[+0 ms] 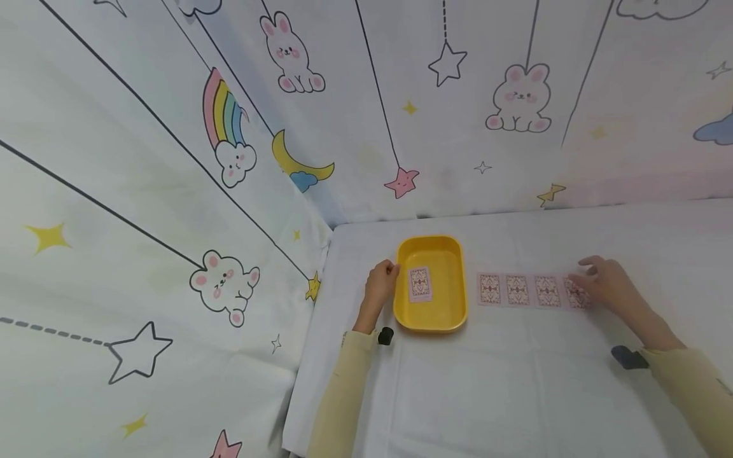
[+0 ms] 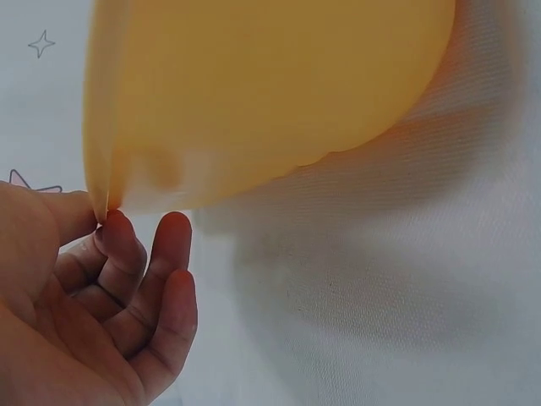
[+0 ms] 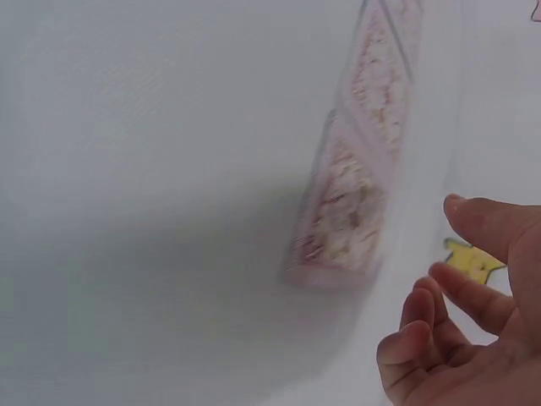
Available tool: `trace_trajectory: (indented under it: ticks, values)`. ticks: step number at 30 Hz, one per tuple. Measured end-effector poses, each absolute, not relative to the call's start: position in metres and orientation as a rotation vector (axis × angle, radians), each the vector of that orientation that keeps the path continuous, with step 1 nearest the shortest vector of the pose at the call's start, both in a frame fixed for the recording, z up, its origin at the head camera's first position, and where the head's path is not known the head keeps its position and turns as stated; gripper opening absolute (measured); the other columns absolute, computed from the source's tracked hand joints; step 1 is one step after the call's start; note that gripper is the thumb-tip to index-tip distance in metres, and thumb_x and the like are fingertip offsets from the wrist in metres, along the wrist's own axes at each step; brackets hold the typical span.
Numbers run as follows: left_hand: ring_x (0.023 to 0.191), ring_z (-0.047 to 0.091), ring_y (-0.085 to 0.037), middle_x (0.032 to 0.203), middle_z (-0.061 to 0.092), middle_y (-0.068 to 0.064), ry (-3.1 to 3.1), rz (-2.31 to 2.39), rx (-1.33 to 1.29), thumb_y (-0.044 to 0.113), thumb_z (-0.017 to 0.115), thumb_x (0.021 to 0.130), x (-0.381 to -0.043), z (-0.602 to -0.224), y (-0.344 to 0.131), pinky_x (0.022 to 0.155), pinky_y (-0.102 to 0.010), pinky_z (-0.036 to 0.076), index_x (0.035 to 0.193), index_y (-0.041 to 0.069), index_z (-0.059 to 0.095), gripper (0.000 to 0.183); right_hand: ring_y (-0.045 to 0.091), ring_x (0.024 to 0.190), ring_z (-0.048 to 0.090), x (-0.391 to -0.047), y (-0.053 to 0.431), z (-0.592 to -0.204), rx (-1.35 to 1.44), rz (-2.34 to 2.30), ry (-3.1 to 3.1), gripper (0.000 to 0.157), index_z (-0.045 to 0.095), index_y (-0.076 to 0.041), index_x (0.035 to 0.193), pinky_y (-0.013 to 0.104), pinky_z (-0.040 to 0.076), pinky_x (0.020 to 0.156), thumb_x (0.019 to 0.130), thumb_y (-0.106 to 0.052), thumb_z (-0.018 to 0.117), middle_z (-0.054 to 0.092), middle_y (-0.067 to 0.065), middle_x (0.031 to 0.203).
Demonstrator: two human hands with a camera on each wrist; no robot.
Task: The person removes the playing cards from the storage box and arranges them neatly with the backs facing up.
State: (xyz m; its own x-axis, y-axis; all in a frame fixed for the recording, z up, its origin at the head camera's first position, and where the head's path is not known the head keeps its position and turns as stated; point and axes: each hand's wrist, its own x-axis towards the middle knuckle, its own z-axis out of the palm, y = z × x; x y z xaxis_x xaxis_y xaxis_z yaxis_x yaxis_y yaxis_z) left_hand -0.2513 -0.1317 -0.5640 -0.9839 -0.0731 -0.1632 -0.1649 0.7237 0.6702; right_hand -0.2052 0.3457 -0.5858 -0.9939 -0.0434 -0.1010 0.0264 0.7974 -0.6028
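Note:
A yellow tray (image 1: 449, 280) sits on the white-covered table, with one red-patterned playing card (image 1: 420, 284) lying face down inside it. At its left side, my left hand (image 1: 380, 283) pinches the rim between thumb and fingers; the left wrist view shows this grip on the tray (image 2: 254, 85) close up. To the right of the tray runs a row of several face-down playing cards (image 1: 517, 290). Over the row's rightmost card (image 1: 574, 295) is my right hand (image 1: 609, 283), partly covering it. In the right wrist view its thumb and fingers are apart, holding nothing, beside the end card (image 3: 347, 211).
A white cloth printed with bunnies, bears and stars hangs behind the table as a back wall (image 1: 366, 127). Another such cloth (image 1: 172, 216) stands along the left side. White tablecloth (image 1: 504, 381) stretches in front of the tray and cards.

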Motion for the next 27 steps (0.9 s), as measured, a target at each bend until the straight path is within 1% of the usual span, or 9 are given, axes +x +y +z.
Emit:
trace_trajectory:
  ticks: [6,12,17,23,27]
  values:
    - [0.062,0.048,-0.013,0.076,0.054,-0.002,2.812,1.105,-0.179,0.034,0.053,0.105,-0.250,-0.563,-0.131,0.055,-0.024,0.038,0.092,0.009,0.059,0.028,0.052,0.100,0.055,-0.211,0.317,-0.562,-0.161,-1.006,2.944,0.058,0.041,0.014,0.138,0.061,0.048,0.079,0.103,-0.030,0.057,0.052,0.041,0.116]
    - [0.063,0.047,-0.012,0.076,0.053,-0.001,2.819,1.077,-0.180,0.036,0.052,0.105,-0.249,-0.564,-0.131,0.055,-0.023,0.037,0.093,0.010,0.059,0.029,0.048,0.105,0.053,-0.220,0.280,-0.535,-0.206,-1.038,2.904,0.060,0.040,0.009,0.142,0.061,0.046,0.086,0.103,-0.033,0.056,0.051,0.035,0.120]
    - [0.062,0.047,-0.012,0.075,0.052,0.000,2.820,1.072,-0.176,0.036,0.052,0.105,-0.249,-0.564,-0.131,0.054,-0.023,0.037,0.093,0.010,0.059,0.030,0.047,0.109,0.053,-0.231,0.247,-0.518,-0.279,-1.059,2.895,0.058,0.041,0.007,0.143,0.061,0.045,0.093,0.102,-0.030,0.060,0.052,0.033,0.122]
    - [0.061,0.046,-0.012,0.074,0.051,0.000,2.821,1.079,-0.179,0.036,0.053,0.105,-0.250,-0.563,-0.130,0.054,-0.023,0.036,0.092,0.010,0.058,0.029,0.043,0.112,0.053,-0.245,0.201,-0.499,-0.306,-1.013,2.861,0.057,0.043,0.002,0.143,0.058,0.048,0.098,0.100,-0.028,0.064,0.053,0.029,0.126]
    - [0.061,0.046,-0.012,0.074,0.051,0.000,2.825,1.073,-0.182,0.035,0.054,0.104,-0.250,-0.563,-0.130,0.054,-0.023,0.036,0.091,0.010,0.058,0.028,0.041,0.113,0.053,-0.252,0.170,-0.493,-0.341,-1.006,2.826,0.054,0.045,0.000,0.142,0.055,0.049,0.099,0.099,-0.025,0.065,0.052,0.027,0.127]
